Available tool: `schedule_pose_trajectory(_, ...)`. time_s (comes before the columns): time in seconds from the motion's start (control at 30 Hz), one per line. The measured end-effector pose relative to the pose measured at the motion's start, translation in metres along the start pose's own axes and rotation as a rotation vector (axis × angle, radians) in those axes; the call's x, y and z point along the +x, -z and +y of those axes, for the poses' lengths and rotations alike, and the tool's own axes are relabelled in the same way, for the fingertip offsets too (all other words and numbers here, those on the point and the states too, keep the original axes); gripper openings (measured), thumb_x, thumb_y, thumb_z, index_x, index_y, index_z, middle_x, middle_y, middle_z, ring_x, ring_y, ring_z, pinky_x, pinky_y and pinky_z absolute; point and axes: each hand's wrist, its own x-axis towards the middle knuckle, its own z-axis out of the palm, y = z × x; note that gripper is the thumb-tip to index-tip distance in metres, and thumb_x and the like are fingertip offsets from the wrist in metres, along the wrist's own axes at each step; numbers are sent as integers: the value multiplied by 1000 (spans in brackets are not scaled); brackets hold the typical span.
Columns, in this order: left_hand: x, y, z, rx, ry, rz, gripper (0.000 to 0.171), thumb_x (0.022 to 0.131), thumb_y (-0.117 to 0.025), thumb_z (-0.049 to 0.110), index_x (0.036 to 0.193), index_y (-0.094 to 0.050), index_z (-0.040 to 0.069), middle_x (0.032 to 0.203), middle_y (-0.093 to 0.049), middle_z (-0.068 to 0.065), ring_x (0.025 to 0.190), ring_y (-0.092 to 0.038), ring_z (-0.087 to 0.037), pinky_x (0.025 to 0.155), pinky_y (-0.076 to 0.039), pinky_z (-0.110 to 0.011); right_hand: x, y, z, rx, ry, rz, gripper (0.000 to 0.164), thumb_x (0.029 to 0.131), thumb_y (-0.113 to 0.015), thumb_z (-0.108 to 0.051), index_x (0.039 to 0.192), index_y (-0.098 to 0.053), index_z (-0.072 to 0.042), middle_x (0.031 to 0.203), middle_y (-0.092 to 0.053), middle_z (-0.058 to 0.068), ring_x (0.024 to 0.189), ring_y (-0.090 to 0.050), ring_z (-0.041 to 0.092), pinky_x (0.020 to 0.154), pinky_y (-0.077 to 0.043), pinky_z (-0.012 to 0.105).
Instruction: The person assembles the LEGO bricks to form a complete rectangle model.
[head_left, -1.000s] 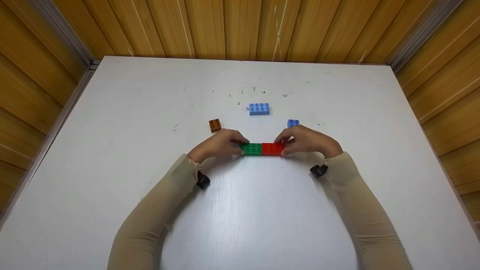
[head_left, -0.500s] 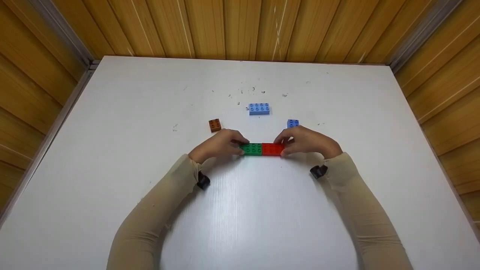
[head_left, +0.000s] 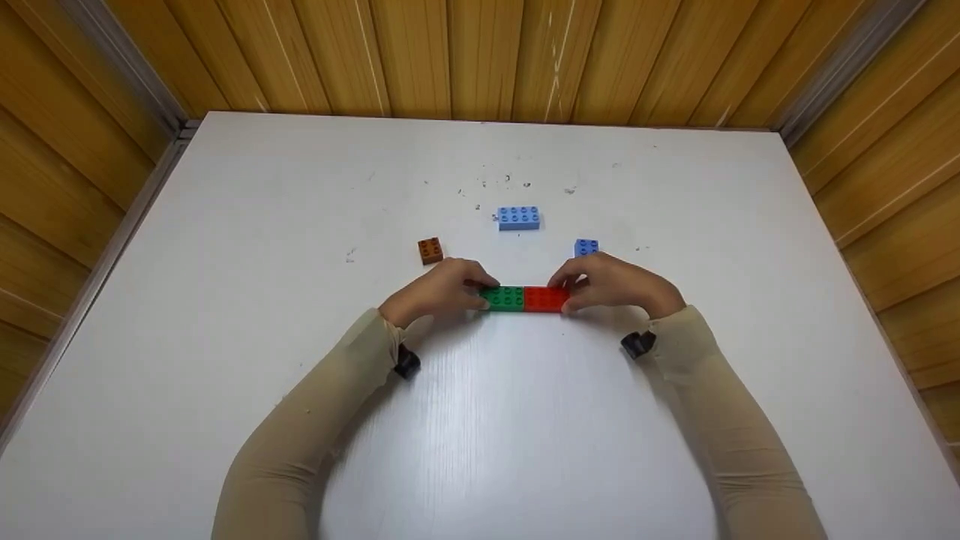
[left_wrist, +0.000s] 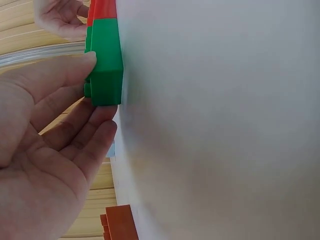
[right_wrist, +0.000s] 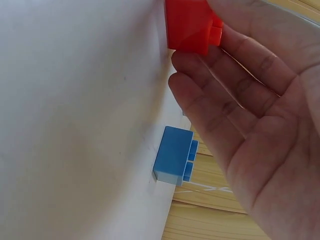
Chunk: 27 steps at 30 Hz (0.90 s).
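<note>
A green toy building brick (head_left: pixel 506 299) and a red toy building brick (head_left: pixel 545 299) lie end to end on the white table, studs up, their short ends meeting. My left hand (head_left: pixel 444 289) pinches the outer end of the green brick between thumb and fingers. On the other side, my right hand (head_left: pixel 619 281) grips the red brick's outer end the same way. In the left wrist view the thumb lies on the near side of the green brick (left_wrist: pixel 107 60). The right wrist view has the red brick (right_wrist: pixel 189 25) at its top, fingers behind its end.
Beyond the hands sit a light blue eight-stud brick (head_left: pixel 518 218), a brown four-stud brick (head_left: pixel 430 250) on the left and a small blue brick (head_left: pixel 586 247) on the right, partly behind the right hand. Wood-patterned walls (head_left: pixel 480 60) border the white table (head_left: pixel 480 450).
</note>
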Motion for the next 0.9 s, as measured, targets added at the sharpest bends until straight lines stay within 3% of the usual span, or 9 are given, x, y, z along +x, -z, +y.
schedule_pose_trajectory(0.4, 1, 0, 3, -5, 28, -8, 36, 85, -71, 6, 120, -68, 7, 119, -67, -7, 111, -57, -20, 101, -46, -35, -1, 2, -4, -31, -8, -14, 38, 82, -76, -17, 118, -67, -10, 119, -65, 7, 109, -57, 25, 101, -46, 45)
schedule_pose_trajectory(0.57, 1, 0, 4, -13, 47, -6, 36, 85, -70, 6, 121, -68, 8, 120, -67, -6, 111, -57, -19, 102, -46, -35, 1, 3, -7, -24, -13, -20, 46, 82, -76, -19, 126, -64, -12, 124, -63, 7, 113, -56, 26, 101, -46, 46)
schedule_pose_trajectory(0.9, 1, 0, 4, 11, 17, 6, 36, 83, -71, 5, 119, -69, 7, 119, -67, -9, 110, -58, -21, 99, -47, -35, 4, 13, -8, -38, 39, 20, 49, 86, -73, -24, 131, -60, -9, 127, -62, 10, 119, -55, 32, 101, -45, 51)
